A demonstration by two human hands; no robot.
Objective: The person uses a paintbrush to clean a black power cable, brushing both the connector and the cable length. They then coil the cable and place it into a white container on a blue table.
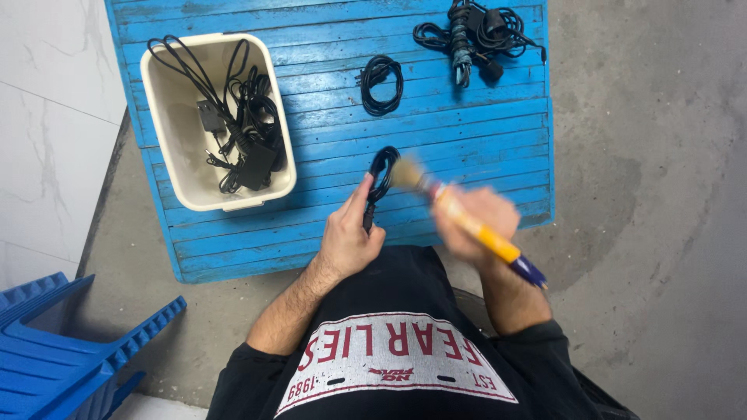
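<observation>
My left hand (350, 237) grips a coiled black cable (381, 173), held upright over the near edge of a blue slatted wooden table (467, 132). My right hand (475, 222), blurred by motion, holds a paintbrush (467, 222) with a yellow and blue handle. Its pale bristles touch the right side of the coil.
A cream plastic bin (175, 132) at the table's left holds several black cables and adapters. Another coiled black cable (381, 84) lies mid-table, and a tangled bundle of cables (475, 35) lies at the far right. A blue plastic chair (62, 342) stands on the concrete floor at lower left.
</observation>
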